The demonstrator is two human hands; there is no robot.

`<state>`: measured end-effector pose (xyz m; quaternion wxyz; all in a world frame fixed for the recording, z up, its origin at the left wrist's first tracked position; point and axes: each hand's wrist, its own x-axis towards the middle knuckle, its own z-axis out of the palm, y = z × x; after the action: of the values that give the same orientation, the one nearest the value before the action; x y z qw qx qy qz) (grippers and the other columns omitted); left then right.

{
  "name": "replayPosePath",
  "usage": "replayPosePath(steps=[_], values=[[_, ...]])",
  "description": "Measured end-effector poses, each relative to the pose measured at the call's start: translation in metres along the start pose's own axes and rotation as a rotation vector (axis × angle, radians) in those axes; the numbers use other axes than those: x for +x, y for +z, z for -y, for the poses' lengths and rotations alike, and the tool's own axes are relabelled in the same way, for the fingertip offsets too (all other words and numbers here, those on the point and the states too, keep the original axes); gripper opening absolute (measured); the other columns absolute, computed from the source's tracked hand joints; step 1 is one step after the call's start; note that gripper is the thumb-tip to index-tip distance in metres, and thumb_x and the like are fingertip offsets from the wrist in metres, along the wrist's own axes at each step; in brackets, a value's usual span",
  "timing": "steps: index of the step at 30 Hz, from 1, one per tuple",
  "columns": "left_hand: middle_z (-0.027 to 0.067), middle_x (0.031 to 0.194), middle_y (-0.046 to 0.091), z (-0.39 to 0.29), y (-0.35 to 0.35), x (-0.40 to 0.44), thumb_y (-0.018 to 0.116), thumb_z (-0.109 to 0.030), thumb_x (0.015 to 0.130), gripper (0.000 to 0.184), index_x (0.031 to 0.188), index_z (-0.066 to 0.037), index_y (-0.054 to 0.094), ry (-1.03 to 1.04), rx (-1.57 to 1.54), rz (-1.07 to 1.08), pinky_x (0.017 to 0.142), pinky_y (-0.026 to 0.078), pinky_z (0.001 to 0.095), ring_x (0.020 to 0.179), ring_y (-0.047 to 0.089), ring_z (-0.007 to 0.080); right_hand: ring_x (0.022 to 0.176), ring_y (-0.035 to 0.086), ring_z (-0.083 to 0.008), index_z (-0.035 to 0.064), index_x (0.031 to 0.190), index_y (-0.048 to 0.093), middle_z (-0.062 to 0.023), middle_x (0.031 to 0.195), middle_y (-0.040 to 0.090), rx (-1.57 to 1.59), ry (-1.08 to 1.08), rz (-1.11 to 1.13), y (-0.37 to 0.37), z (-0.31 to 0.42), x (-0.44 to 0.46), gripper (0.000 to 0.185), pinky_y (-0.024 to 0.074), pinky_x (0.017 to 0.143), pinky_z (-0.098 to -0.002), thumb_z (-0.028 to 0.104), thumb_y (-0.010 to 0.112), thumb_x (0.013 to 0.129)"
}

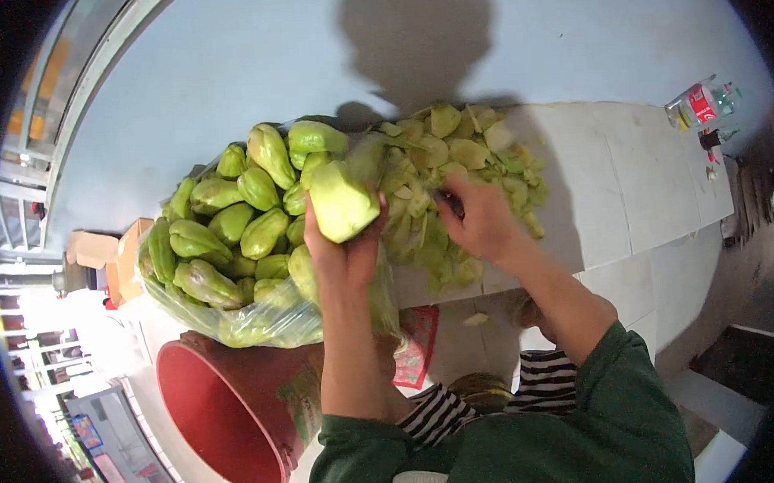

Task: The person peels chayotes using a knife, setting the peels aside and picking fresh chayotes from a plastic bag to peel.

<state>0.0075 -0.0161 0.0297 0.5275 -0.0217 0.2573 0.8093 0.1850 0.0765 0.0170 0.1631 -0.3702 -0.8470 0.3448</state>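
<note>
My left hand point(347, 265) is wrapped round a chayote point(342, 205), its pale green surface cut in flat facets. To the right, my right hand point(483, 220) is closed, with a small dark piece showing at the fingers; what it grips cannot be made out. Below and around that hand spreads a heap of pale green peelings and slices point(465, 152). Left of the held chayote, many whole green chayotes point(218, 223) fill a clear plastic bag point(283, 324).
A red bucket point(226, 421) lies tipped below the bag. The tiled ledge point(608, 171) runs along the wall, with a plastic bottle point(702, 104) at its far right. A cardboard box point(129, 257) stands at the left. A red patterned packet point(416, 348) lies below the ledge.
</note>
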Motion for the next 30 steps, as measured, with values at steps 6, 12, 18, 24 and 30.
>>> replayPosePath(steps=[6, 12, 18, 24, 30], values=[[0.0191, 0.093, 0.063, 0.012, 0.003, 0.001, 0.035, -0.056, 0.094, 0.059, 0.108, -0.002, 0.055, 0.008, 0.084, 0.049, 0.079, 0.051, 0.0428, 0.085, 0.061, 0.0316, 0.064, 0.061, -0.0209, 0.0056, 0.097, 0.058, -0.0045, 0.069, 0.056, -0.313, -0.694, -0.331, 0.013, 0.006, -0.014, 0.029, 0.0500, 0.056, -0.0340, 0.016, 0.061, 0.070], [0.0198, 0.089, 0.065, 0.028, -0.004, 0.008, 0.046, -0.050, 0.087, 0.054, 0.099, 0.001, 0.058, 0.011, 0.047, 0.063, 0.075, 0.054, 0.0410, 0.081, 0.064, 0.0299, 0.062, 0.058, -0.0156, 0.0024, 0.095, 0.057, -0.0011, 0.073, 0.055, -0.400, -0.760, -0.386, 0.011, 0.011, -0.014, 0.028, 0.0487, 0.056, -0.0293, 0.016, 0.059, 0.071], [0.0211, 0.088, 0.066, 0.028, -0.022, 0.024, 0.053, -0.050, 0.083, 0.055, 0.103, 0.001, 0.058, -0.116, -0.057, 0.139, 0.074, 0.055, 0.0440, 0.079, 0.065, 0.0336, 0.061, 0.058, -0.0150, 0.0034, 0.094, 0.057, -0.0007, 0.072, 0.055, -0.420, -0.757, -0.379, 0.006, 0.012, -0.015, 0.027, 0.0482, 0.055, -0.0286, 0.016, 0.059, 0.070], [0.0214, 0.087, 0.065, 0.028, -0.017, 0.020, 0.055, -0.052, 0.081, 0.059, 0.105, 0.002, 0.057, -0.095, -0.017, 0.150, 0.074, 0.056, 0.0442, 0.078, 0.065, 0.0329, 0.056, 0.054, -0.0168, -0.0019, 0.095, 0.059, -0.0027, 0.066, 0.051, -0.348, -0.798, -0.383, 0.006, 0.013, -0.016, 0.028, 0.0428, 0.051, -0.0300, 0.007, 0.059, 0.068], [0.0132, 0.103, 0.064, 0.031, 0.005, -0.002, 0.054, -0.049, 0.086, 0.053, 0.112, -0.003, 0.057, 0.085, 0.080, -0.152, 0.087, 0.050, 0.0430, 0.094, 0.062, 0.0279, 0.061, 0.059, -0.0170, 0.0057, 0.094, 0.058, -0.0016, 0.069, 0.056, -0.478, -0.576, -0.345, 0.004, -0.005, -0.009, 0.022, 0.0472, 0.052, -0.0300, 0.017, 0.057, 0.075]])
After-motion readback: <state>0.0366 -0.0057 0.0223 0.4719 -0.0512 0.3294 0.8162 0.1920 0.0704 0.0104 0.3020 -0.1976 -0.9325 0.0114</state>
